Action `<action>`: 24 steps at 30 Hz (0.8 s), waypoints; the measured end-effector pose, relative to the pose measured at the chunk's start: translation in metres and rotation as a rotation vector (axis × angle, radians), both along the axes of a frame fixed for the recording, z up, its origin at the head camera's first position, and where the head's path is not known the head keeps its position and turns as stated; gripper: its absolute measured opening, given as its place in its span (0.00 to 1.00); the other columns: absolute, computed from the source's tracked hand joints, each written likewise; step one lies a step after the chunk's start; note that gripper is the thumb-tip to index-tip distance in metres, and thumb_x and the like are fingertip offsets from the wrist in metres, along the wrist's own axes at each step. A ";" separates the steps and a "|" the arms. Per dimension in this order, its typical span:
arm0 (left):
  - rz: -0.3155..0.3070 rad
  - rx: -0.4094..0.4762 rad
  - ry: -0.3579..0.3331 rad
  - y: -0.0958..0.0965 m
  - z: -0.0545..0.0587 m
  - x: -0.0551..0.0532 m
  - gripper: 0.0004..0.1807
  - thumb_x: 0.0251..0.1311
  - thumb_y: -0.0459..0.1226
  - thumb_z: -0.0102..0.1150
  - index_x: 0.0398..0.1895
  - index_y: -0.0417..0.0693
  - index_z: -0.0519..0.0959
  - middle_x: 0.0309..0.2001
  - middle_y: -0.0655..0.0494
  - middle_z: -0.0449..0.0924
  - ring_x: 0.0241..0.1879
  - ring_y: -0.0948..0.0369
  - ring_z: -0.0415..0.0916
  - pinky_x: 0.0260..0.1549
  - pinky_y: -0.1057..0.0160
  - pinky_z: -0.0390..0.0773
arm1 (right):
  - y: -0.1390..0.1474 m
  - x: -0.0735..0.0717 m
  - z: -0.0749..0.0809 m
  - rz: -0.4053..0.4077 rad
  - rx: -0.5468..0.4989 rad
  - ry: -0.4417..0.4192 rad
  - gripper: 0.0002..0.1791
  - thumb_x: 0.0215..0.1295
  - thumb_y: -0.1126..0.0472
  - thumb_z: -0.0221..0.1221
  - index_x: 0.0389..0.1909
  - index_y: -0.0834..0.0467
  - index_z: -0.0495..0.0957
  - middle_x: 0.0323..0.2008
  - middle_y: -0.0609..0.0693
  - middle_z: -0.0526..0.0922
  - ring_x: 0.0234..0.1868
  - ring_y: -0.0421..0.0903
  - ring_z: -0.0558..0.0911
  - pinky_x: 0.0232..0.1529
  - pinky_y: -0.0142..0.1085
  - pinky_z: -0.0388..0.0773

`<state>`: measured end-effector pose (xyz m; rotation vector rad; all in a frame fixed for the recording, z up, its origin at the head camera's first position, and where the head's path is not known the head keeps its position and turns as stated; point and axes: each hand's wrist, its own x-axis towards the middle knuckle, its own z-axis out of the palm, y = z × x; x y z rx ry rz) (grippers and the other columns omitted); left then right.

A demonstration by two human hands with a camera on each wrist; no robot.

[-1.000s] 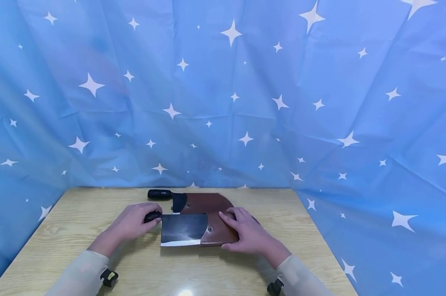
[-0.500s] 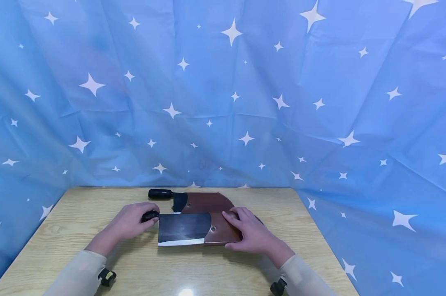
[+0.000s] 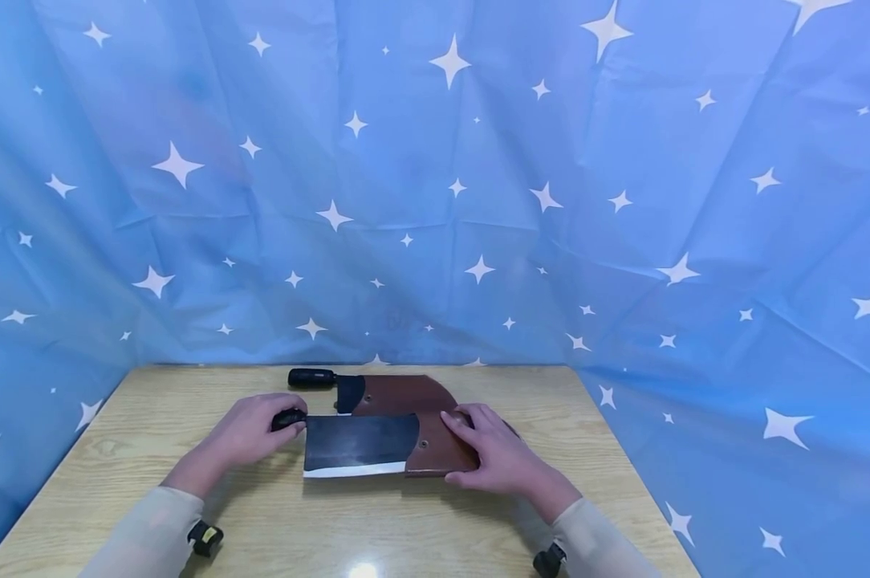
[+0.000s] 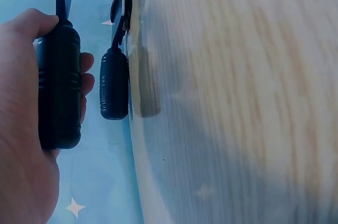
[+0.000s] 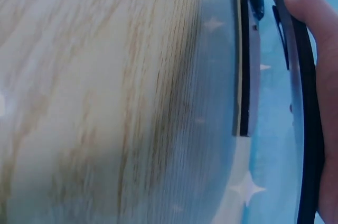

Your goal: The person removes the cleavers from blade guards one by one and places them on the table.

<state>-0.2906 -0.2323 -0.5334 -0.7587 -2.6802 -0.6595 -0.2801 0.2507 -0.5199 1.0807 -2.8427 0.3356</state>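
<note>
A cleaver with a dark blade and a pale cutting edge faces me, its tip end inside a brown leather sheath. My left hand grips its black handle from the left, the thumb lying along it. With thumb and fingers, my right hand holds the far end of the sheath. Both pieces appear raised a little off the table. Behind them lies a second cleaver, its blade covered by another brown sheath and its black handle pointing left.
The wooden table reaches back to a blue curtain with white stars. The front cleaver and its sheath partly overlap the second sheath in the head view. In the right wrist view the covered cleaver lies near the table's far edge.
My left hand has drifted left with the cleaver, and my right hand has moved right with the sheath. More of the blade shows now. The second cleaver has stayed in place.
</note>
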 end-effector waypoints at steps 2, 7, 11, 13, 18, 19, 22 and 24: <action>0.004 -0.002 0.002 -0.002 -0.001 -0.001 0.12 0.71 0.44 0.73 0.53 0.55 0.89 0.48 0.65 0.89 0.45 0.60 0.86 0.46 0.48 0.86 | 0.002 0.000 0.000 -0.004 0.004 0.002 0.57 0.68 0.22 0.65 0.88 0.49 0.62 0.80 0.57 0.66 0.79 0.54 0.66 0.75 0.56 0.72; 0.011 -0.005 0.015 -0.006 -0.001 -0.001 0.12 0.70 0.44 0.73 0.53 0.55 0.89 0.48 0.65 0.88 0.44 0.60 0.86 0.45 0.47 0.86 | 0.006 0.001 0.002 -0.020 -0.006 0.005 0.56 0.67 0.23 0.67 0.88 0.49 0.63 0.80 0.55 0.67 0.78 0.53 0.66 0.74 0.56 0.72; 0.011 -0.008 0.014 -0.009 0.001 0.000 0.12 0.70 0.44 0.74 0.52 0.56 0.89 0.47 0.66 0.88 0.43 0.61 0.85 0.45 0.48 0.86 | 0.010 0.001 0.002 -0.022 -0.018 0.010 0.56 0.67 0.24 0.67 0.88 0.49 0.64 0.79 0.53 0.67 0.78 0.52 0.67 0.73 0.56 0.74; 0.014 -0.012 0.009 -0.010 0.001 0.001 0.11 0.70 0.44 0.73 0.52 0.55 0.89 0.47 0.66 0.88 0.43 0.61 0.85 0.45 0.47 0.85 | 0.012 0.001 0.002 -0.021 -0.017 0.009 0.56 0.67 0.24 0.67 0.88 0.49 0.63 0.79 0.53 0.68 0.78 0.52 0.67 0.73 0.56 0.74; 0.026 -0.021 -0.007 -0.014 0.000 0.003 0.11 0.70 0.44 0.73 0.53 0.56 0.89 0.47 0.65 0.88 0.44 0.60 0.85 0.45 0.47 0.85 | 0.017 0.001 0.002 -0.021 -0.021 0.008 0.56 0.66 0.27 0.70 0.87 0.51 0.64 0.78 0.53 0.68 0.78 0.52 0.67 0.74 0.56 0.72; 0.026 -0.021 -0.009 -0.015 0.000 0.002 0.11 0.70 0.44 0.73 0.53 0.56 0.89 0.47 0.65 0.88 0.44 0.60 0.85 0.45 0.47 0.85 | 0.018 0.001 0.003 -0.020 -0.027 0.006 0.56 0.66 0.28 0.71 0.87 0.51 0.64 0.78 0.53 0.68 0.78 0.52 0.67 0.74 0.56 0.72; 0.026 -0.025 -0.015 -0.017 -0.001 0.002 0.10 0.71 0.44 0.73 0.52 0.56 0.88 0.46 0.66 0.87 0.42 0.61 0.84 0.43 0.48 0.85 | 0.020 0.001 0.003 -0.018 -0.039 -0.006 0.56 0.65 0.31 0.73 0.87 0.51 0.64 0.78 0.54 0.68 0.78 0.53 0.67 0.75 0.57 0.71; 0.028 -0.029 -0.017 -0.019 -0.002 0.002 0.10 0.71 0.44 0.73 0.52 0.57 0.88 0.45 0.67 0.87 0.41 0.62 0.83 0.42 0.49 0.85 | 0.023 0.000 0.002 -0.016 -0.046 -0.013 0.56 0.65 0.32 0.73 0.88 0.50 0.64 0.78 0.55 0.69 0.78 0.53 0.67 0.74 0.57 0.72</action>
